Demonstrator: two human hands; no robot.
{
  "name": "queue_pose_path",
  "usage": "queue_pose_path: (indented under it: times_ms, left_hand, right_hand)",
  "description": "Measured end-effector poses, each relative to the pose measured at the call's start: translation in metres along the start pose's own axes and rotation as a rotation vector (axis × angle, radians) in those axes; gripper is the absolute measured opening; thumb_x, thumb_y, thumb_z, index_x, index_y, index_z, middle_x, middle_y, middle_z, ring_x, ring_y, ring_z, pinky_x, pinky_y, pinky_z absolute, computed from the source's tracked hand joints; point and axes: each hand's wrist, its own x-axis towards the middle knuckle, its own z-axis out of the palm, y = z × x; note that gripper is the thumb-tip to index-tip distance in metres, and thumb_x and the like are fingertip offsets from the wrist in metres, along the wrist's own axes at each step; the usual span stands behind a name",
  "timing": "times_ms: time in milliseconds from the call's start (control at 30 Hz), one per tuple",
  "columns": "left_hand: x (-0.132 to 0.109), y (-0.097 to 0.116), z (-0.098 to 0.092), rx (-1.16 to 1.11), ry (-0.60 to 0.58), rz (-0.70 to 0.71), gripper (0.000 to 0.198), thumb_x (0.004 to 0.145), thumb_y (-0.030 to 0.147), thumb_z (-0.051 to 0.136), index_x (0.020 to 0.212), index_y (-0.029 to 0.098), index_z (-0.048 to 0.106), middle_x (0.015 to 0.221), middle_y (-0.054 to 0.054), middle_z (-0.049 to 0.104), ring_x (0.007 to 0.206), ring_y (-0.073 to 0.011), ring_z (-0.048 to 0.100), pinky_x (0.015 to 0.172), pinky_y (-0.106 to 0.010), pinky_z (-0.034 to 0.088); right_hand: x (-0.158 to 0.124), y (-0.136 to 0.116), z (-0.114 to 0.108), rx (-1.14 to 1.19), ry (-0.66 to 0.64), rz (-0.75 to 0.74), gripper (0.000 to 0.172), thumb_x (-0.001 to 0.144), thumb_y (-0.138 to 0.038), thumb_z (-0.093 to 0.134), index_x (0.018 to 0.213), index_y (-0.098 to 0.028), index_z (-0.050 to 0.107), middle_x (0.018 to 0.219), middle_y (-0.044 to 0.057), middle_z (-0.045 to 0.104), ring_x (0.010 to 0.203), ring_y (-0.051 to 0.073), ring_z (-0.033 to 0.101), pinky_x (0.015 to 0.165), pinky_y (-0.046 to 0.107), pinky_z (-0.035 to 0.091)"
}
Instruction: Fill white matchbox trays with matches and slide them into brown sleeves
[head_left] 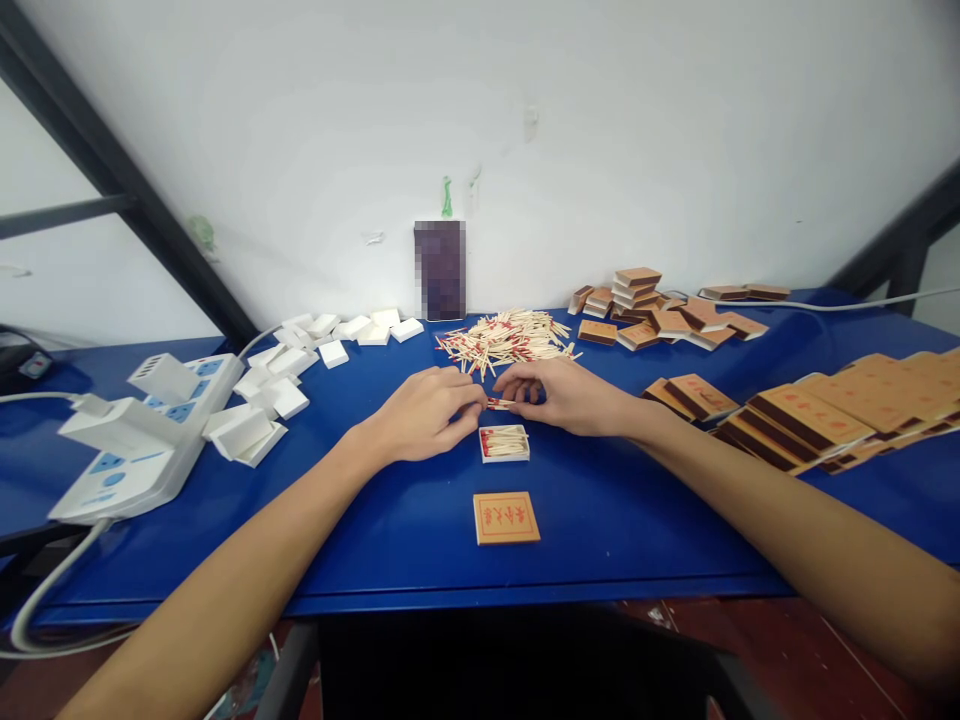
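Between my two hands is a small bunch of red-tipped matches [500, 404]. My left hand [435, 412] has its fingers closed at the red-headed end, and my right hand [559, 395] pinches the other end. Just below them on the blue table lies a white matchbox tray [505, 458] filled with matches, their red heads to the left. Nearer the front edge an orange matchbox cover [506, 518] with red characters lies flat. A loose pile of matches [514, 338] spreads right behind my hands.
White trays [289, 362] are scattered at the left, beside a power strip [180, 430] with plugs and cables. Orange covers are heaped at the back right [645, 310] and stacked at the right [817, 410]. A blurred dark upright object [442, 270] leans on the wall.
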Motion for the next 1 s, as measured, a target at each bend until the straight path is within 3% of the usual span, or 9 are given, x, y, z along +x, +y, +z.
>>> queue_pose_path:
  times_ms: [267, 500, 600, 800, 1000]
  left_hand:
    - [0.0, -0.005, 0.011, 0.068, 0.015, -0.13, 0.034, 0.1, 0.033, 0.041, 0.12, 0.017, 0.064, 0.103, -0.008, 0.061, 0.095, -0.0226, 0.054, 0.086, -0.036, 0.044]
    - [0.0, -0.01, 0.012, -0.005, 0.035, -0.124, 0.033, 0.101, 0.034, 0.041, 0.108, 0.02, 0.07, 0.102, -0.007, 0.06, 0.096, -0.0213, 0.053, 0.088, -0.036, 0.043]
    - [0.001, -0.009, 0.012, 0.003, 0.018, -0.129, 0.034, 0.102, 0.031, 0.039, 0.107, 0.018, 0.07, 0.099, -0.007, 0.061, 0.094, -0.0214, 0.053, 0.087, -0.036, 0.042]
    - [0.001, -0.007, 0.017, -0.054, -0.008, -0.125, 0.036, 0.101, 0.042, 0.043, 0.122, 0.024, 0.066, 0.11, -0.008, 0.06, 0.1, -0.0224, 0.052, 0.089, -0.037, 0.041]
    - [0.002, -0.007, 0.018, -0.057, 0.005, -0.104, 0.029, 0.099, 0.039, 0.049, 0.111, 0.025, 0.071, 0.107, -0.006, 0.061, 0.099, -0.0225, 0.052, 0.085, -0.037, 0.039]
  right_hand:
    - [0.0, -0.001, 0.009, -0.013, 0.052, -0.031, 0.02, 0.077, -0.014, 0.059, 0.095, -0.017, 0.066, 0.079, 0.001, 0.069, 0.07, 0.013, 0.06, 0.067, 0.026, 0.049]
    - [-0.004, -0.015, -0.001, -0.053, 0.142, -0.084, 0.014, 0.077, -0.016, 0.06, 0.087, -0.018, 0.069, 0.077, 0.001, 0.07, 0.067, 0.012, 0.06, 0.065, 0.025, 0.047]
    - [-0.011, -0.029, -0.008, -0.065, 0.068, -0.13, 0.01, 0.079, -0.018, 0.062, 0.084, -0.019, 0.07, 0.077, 0.0, 0.071, 0.068, 0.012, 0.061, 0.065, 0.025, 0.047]
    - [-0.019, -0.049, -0.005, -0.123, -0.089, -0.192, 0.008, 0.084, -0.023, 0.064, 0.083, -0.019, 0.071, 0.076, 0.0, 0.07, 0.065, 0.011, 0.06, 0.064, 0.025, 0.045]
    - [-0.019, -0.052, 0.0, -0.124, -0.17, -0.176, 0.013, 0.088, -0.024, 0.06, 0.089, -0.02, 0.073, 0.083, 0.002, 0.072, 0.069, 0.013, 0.063, 0.064, 0.025, 0.045]
